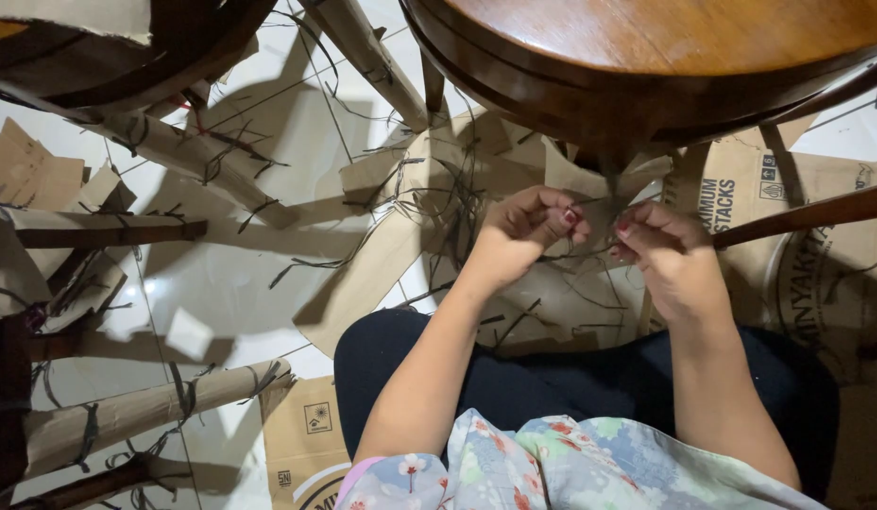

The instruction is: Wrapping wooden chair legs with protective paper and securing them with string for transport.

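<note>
Floral cloth and dark trousers sit nearest, at six o'clock. Beyond them the left hand (523,231) and right hand (660,247) pinch a thin dark strand (594,247) taut between them, seemingly to work it; its long axis runs nine to three o'clock. Cardboard (382,255) covers the floor underneath. Farther, at twelve, a round wooden table (665,47) overhangs.

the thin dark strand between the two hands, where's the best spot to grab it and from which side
Grip the thin dark strand on the short taut stretch between the left hand and the right hand, pinching with fingertips from above. It runs roughly level there, held at both ends, so it probably will not slip away. Its loose ends tangle with other strands over the cardboard, making them harder to single out.
</note>
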